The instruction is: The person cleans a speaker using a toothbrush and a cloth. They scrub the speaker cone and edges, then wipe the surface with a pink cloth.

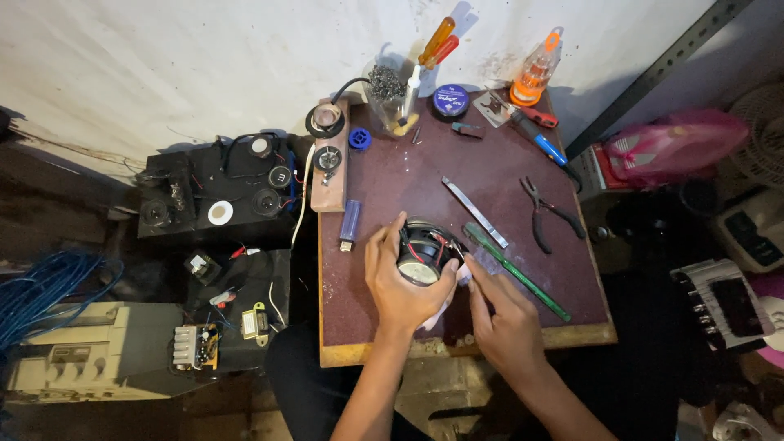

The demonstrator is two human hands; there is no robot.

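The lower side of the small speaker is covered by the left hand. A pale object beneath the hands is mostly hidden and cannot be identified. Both forearms are cut off by the bottom edge. The counter label details are too small to be told.

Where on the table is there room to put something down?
Bare patches: the table middle between the lighter and metal strip, and the front left corner. Crowded: the back edge by the cup, and around the pliers.
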